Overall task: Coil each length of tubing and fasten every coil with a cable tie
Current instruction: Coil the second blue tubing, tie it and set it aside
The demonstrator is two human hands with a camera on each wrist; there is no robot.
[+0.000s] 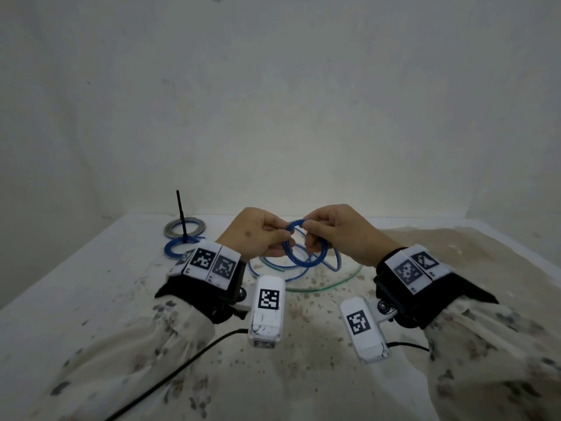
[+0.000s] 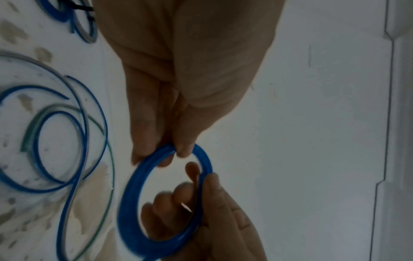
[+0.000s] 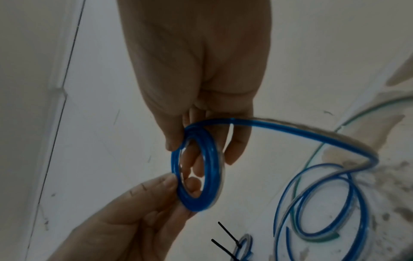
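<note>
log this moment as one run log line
step: coiling | left hand: pinches blue coil | right hand: pinches same coil | tail: trails to table | finished coils: far left, tied

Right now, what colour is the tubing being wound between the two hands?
Blue, slightly see-through. The coil shows best in the right wrist view, held by the left hand and right hand.

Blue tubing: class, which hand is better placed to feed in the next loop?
Probably the right hand: the loose tail of the blue tubing leaves the coil on its side, while the left hand pinches the coil.

Blue tubing [image 1: 304,250] partly coiled, held upright above loose strands [image 1: 321,284]
</note>
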